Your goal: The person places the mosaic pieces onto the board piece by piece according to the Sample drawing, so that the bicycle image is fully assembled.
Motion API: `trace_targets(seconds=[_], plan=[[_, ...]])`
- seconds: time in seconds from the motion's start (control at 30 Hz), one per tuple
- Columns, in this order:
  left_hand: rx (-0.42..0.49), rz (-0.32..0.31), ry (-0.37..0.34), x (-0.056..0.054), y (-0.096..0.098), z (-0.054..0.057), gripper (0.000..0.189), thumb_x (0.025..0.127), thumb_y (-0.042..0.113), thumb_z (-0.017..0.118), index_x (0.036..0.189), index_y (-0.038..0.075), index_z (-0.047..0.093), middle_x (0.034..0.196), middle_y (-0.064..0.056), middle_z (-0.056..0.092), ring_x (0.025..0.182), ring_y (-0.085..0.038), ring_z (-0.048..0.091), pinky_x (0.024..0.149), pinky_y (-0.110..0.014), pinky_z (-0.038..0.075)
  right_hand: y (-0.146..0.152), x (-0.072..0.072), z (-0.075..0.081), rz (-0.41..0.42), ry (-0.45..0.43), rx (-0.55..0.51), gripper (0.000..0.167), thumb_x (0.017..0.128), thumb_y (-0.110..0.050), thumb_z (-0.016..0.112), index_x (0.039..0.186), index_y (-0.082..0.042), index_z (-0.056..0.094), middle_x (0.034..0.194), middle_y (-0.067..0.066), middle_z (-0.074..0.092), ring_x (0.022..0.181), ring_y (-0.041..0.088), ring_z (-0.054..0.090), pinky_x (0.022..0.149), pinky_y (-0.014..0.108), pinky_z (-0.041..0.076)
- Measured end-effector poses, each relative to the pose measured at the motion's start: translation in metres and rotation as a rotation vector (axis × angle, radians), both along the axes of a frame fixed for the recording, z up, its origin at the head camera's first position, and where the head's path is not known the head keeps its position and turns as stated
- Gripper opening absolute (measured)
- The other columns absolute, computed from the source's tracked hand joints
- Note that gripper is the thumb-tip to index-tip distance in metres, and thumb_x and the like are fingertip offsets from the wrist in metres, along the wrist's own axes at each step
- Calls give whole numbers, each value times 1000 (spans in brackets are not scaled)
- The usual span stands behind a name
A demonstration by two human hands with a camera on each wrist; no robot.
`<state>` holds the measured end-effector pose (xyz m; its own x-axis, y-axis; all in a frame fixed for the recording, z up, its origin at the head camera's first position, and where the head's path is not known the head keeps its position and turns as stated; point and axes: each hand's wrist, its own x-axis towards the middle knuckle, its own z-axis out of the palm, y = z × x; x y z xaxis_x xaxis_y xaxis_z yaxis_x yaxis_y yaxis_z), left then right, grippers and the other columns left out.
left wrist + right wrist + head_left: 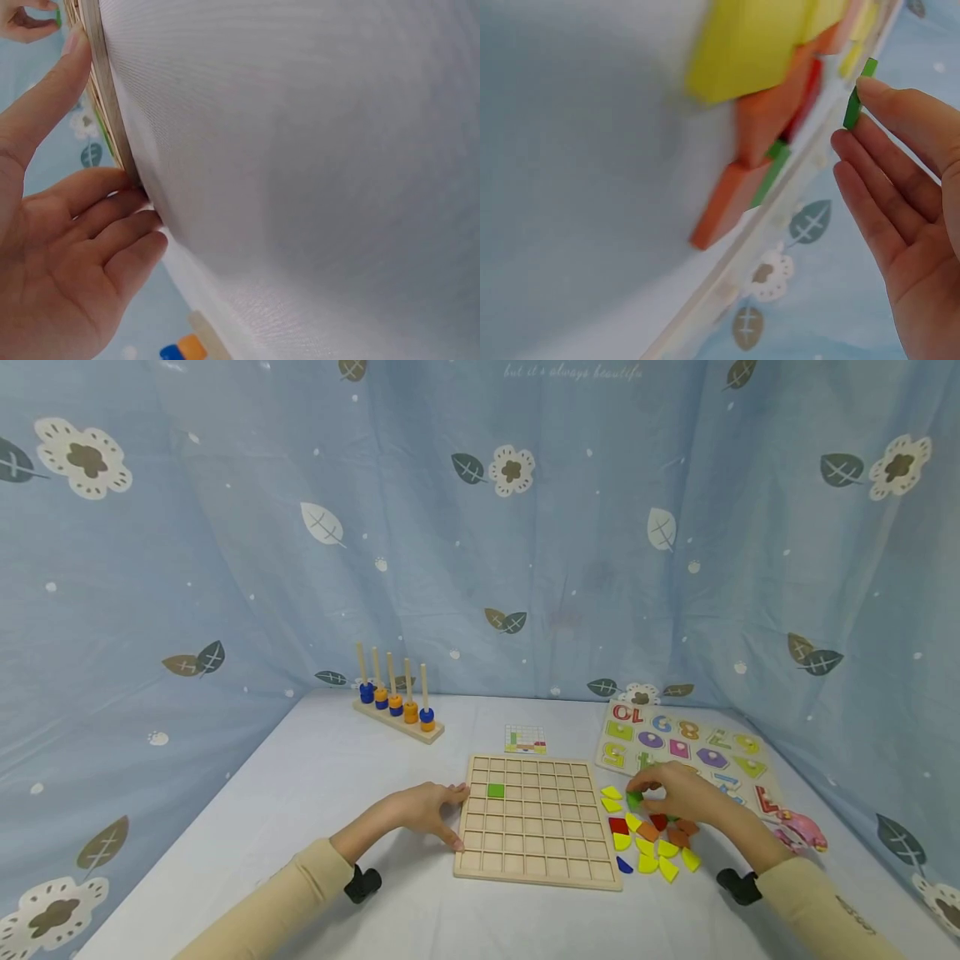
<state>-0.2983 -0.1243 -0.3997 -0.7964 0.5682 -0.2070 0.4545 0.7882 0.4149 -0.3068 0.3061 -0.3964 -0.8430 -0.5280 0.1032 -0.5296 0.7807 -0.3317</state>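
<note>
My left hand point(427, 810) rests against the left edge of a wooden grid board point(540, 885). In the left wrist view its thumb point(64, 82) touches the board's side, and the other fingers lie fairly straight near the edge. One green square tile point(496, 791) sits in a cell at the board's upper left. Right of the board, my right hand point(678, 792) pinches a green tile point(860, 94) between thumb and fingers. Below that hand lie loose yellow tiles point(647, 863), orange tiles point(678, 837), red tiles point(618, 826) and a blue tile point(624, 865).
A small pattern card point(525, 738) lies behind the board. At the back left stands a peg stand point(397, 720) with blue and orange beads. A number-and-shape puzzle board point(697, 735) is at the back right, with a pink toy point(802, 831) by its near corner.
</note>
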Motion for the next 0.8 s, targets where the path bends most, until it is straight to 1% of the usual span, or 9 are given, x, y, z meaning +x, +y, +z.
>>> trace_targets(seconds=[0.07, 0.2, 0.4, 0.63, 0.8], plan=[[1, 1, 0, 0, 0, 0, 92, 72, 40, 83, 145, 5, 41, 152, -9, 35, 139, -27, 33, 112, -43, 29, -4, 2, 3, 2, -1, -14, 25, 80, -8, 78, 105, -9, 73, 98, -4, 70, 90, 21, 64, 80, 40, 56], [0, 1, 1, 0, 0, 0, 92, 72, 40, 84, 145, 5, 41, 152, -10, 35, 139, -27, 33, 112, -43, 29, -12, 4, 10, 32, 21, -18, 25, 81, -6, 77, 105, -8, 72, 98, -3, 70, 90, 23, 65, 79, 40, 56], [1, -8, 4, 0, 0, 0, 91, 72, 40, 83, 145, 5, 41, 152, -11, 34, 139, -28, 32, 112, -43, 28, -26, 8, 17, 97, 68, -31, 24, 81, -6, 76, 105, -6, 72, 97, -1, 70, 89, 23, 66, 77, 40, 57], [9, -4, 1, 0, -1, 0, 92, 72, 40, 83, 145, 5, 41, 152, -11, 34, 140, -29, 32, 113, -43, 28, -44, 7, 20, 145, 79, -63, 26, 82, -7, 76, 107, -5, 71, 99, -1, 70, 89, 19, 66, 78, 40, 57], [12, -2, -4, 1, -1, 0, 92, 72, 40, 83, 145, 5, 41, 152, -11, 34, 140, -28, 32, 113, -43, 28, -60, 9, 20, 155, 81, -91, 26, 83, -7, 75, 108, -5, 71, 99, -2, 70, 89, 18, 65, 77, 40, 57]])
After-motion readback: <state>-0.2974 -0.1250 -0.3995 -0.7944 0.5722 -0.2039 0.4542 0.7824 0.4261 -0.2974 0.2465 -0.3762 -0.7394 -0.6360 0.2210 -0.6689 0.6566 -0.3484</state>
